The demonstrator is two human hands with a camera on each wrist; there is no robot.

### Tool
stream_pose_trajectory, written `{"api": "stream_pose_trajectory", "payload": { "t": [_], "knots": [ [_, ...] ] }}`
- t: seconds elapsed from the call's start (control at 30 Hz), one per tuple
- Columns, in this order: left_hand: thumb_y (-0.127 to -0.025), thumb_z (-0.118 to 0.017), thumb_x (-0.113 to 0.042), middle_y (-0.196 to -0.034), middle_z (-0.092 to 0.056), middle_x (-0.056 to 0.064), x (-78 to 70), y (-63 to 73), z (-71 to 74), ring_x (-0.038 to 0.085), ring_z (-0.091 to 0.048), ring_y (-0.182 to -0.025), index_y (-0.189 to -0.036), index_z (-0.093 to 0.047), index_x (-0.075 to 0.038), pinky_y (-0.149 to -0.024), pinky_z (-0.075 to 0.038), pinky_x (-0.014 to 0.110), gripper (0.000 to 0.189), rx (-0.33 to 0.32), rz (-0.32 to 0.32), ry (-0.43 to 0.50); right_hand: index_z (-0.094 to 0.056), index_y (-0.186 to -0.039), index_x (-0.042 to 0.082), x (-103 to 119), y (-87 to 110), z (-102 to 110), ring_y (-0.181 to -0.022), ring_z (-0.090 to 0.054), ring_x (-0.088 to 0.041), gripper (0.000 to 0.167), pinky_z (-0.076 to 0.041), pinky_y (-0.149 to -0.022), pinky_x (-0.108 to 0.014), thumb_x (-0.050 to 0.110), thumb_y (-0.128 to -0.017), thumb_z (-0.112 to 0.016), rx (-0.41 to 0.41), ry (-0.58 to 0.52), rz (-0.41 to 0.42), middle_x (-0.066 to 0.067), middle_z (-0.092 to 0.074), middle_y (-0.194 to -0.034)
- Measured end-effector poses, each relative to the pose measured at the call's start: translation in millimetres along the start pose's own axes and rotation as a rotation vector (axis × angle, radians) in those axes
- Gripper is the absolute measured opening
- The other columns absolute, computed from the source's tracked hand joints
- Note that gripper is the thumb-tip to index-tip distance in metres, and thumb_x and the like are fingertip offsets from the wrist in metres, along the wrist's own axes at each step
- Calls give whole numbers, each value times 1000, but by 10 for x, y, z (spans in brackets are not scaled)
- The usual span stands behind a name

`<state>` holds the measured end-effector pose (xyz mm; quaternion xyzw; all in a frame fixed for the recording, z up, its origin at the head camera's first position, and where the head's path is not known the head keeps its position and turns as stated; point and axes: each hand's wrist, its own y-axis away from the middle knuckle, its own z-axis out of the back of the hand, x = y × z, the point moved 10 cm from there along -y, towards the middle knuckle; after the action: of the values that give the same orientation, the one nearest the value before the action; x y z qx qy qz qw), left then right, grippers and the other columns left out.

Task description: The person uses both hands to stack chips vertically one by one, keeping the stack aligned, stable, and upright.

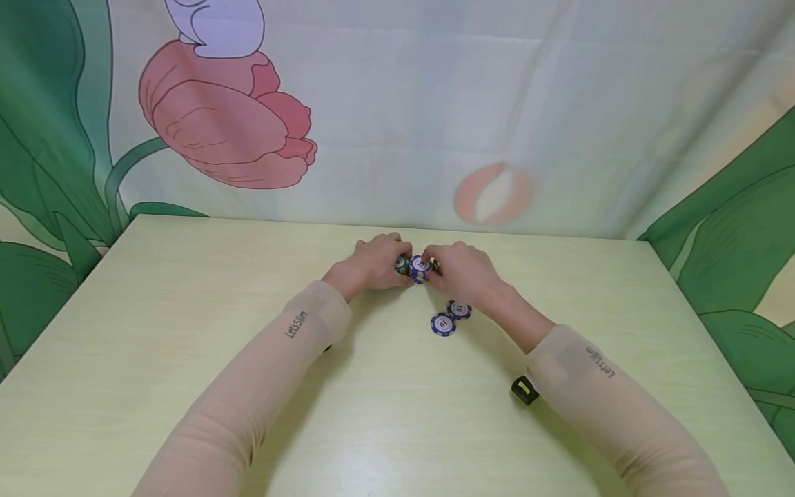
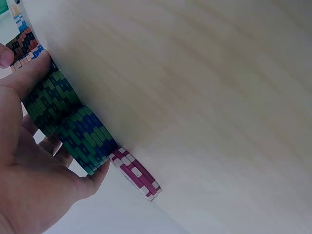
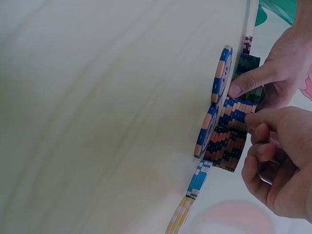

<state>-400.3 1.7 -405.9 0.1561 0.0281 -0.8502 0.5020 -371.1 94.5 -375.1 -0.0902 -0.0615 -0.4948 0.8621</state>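
My left hand [image 1: 377, 262] curls around two side-by-side stacks of green poker chips [image 2: 51, 102], its thumb across the front of one. Against that stack stands a stack of blue poker chips [image 1: 419, 268]. The right hand [image 1: 464, 270] reaches in from the other side, fingers curled, its fingertips on the blue stack. A stack of black and orange chips [image 3: 225, 148] stands beside the blue one, mostly hidden by the right hand in the head view. Nearer to me, two loose blue chips [image 1: 444, 324] lie flat, edges touching.
A short maroon-and-white chip stack [image 2: 135, 173] stands past the green ones. Light blue chips [image 3: 199, 179] and yellow chips [image 3: 179, 214] continue the row at the other end. A small black object [image 1: 524, 390] lies by the right sleeve. Behind the table hangs a printed curtain [image 1: 385, 138].
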Motion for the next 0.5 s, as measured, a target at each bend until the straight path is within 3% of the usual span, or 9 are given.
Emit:
{"api": "stream_pose_trajectory", "payload": {
  "t": [0.5],
  "knots": [
    [-92,-78,-37,-122,-57,7,9,-7,-2,26,-53,-111,-123,-64,-13,-99,-40,59,42,3,3,9,-70,-116,11,-43,52,34,-53,-50,-13,21,-38,-49,-31,19,-97,-70,3,-29,-31,2,-57,-63]
  ]
}}
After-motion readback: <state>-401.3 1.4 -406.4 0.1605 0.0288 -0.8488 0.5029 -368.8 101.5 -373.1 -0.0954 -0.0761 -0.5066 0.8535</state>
